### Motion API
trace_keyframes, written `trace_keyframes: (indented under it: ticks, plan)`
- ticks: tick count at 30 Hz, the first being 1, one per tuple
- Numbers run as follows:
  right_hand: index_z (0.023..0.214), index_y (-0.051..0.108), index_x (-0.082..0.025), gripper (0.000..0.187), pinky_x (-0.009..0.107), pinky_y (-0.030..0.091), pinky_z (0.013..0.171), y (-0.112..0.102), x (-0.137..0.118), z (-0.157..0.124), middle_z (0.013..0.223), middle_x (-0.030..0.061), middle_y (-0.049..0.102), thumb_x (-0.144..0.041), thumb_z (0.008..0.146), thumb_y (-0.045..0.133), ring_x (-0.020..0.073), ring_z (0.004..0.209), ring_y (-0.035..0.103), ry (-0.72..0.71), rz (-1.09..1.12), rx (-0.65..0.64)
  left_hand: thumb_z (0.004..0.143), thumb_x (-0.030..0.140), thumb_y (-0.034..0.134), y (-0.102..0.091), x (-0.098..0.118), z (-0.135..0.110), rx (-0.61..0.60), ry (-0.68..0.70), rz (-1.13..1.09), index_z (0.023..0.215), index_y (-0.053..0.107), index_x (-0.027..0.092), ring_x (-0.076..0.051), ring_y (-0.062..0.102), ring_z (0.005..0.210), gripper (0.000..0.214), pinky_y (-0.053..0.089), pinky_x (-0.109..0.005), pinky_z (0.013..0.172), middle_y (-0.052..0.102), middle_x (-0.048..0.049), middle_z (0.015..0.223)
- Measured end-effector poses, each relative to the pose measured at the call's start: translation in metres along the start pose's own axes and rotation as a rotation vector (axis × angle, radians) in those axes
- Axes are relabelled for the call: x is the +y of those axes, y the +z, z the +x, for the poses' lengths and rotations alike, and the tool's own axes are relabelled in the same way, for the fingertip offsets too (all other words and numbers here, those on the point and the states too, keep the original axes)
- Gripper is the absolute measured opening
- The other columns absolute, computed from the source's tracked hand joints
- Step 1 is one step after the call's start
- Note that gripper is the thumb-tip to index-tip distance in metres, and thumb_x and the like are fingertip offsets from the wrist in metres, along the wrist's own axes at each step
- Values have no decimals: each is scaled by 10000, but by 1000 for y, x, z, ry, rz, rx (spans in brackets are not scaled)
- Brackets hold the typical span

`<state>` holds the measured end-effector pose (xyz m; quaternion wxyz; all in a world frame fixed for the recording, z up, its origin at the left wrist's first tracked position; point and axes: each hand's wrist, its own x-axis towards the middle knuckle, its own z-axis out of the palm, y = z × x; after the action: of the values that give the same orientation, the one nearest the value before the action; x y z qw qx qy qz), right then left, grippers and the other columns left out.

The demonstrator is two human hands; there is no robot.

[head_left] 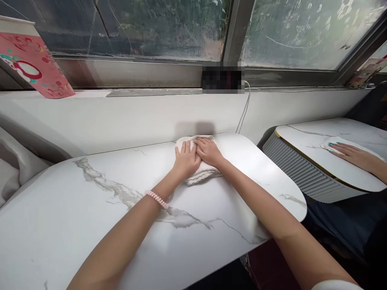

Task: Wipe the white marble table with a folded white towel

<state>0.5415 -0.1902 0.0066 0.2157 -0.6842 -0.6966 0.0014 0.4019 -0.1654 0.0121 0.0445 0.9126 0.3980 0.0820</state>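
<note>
A folded white cloth [202,174] lies on the white marble-patterned table [90,209], near its far edge by the wall. My left hand [185,159] rests flat on the cloth's left part, fingers stretched out. My right hand [208,150] lies flat on the cloth beside it, its fingers overlapping the left hand's. Both arms reach forward across the table. A pink coil band [156,199] circles my left wrist.
A second marble table [305,139] with a ribbed grey side stands at the right; another person's hand [352,154] lies flat on a white cloth there. A white cable [244,110] hangs down the wall. A pink printed bag [33,64] sits on the windowsill at left.
</note>
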Motion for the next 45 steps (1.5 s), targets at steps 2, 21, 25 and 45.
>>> trace_keyframes:
  ticks: [2, 21, 25, 45]
  plan:
    - [1337, 564, -129, 445, 432, 298, 1153, -3, -8, -14, 1443, 122, 537, -214, 932, 400, 259, 1357, 437, -14, 6, -20, 994, 345, 288, 0, 5, -17, 10, 6, 11, 1525, 316, 85, -348, 213, 1493, 592, 221, -621, 1159, 269, -196, 1600]
    - [1355, 551, -91, 470, 471, 275, 1179, -23, -99, -150, 1460, 143, 513, -202, 922, 405, 285, 1368, 410, 44, -5, 9, 959, 321, 335, 1, 31, -164, 104, 147, 46, 1510, 347, 55, -390, 249, 1472, 613, 242, -649, 1145, 332, -211, 1569]
    - [1356, 547, -96, 468, 482, 267, 1179, -24, -110, -151, 1467, 151, 500, -199, 922, 406, 288, 1371, 403, 41, -2, -30, 955, 317, 311, 5, 22, -174, 153, 178, 70, 1501, 361, 40, -396, 253, 1469, 614, 253, -654, 1135, 355, -214, 1557]
    - [1162, 634, -150, 321, 432, 293, 1098, 34, -119, -5, 1329, 130, 590, -226, 957, 399, 278, 1238, 484, 107, 59, 60, 980, 404, 293, -26, -95, -67, -67, 44, -54, 1523, 311, 162, -270, 188, 1508, 594, 167, -540, 1208, 279, -121, 1615]
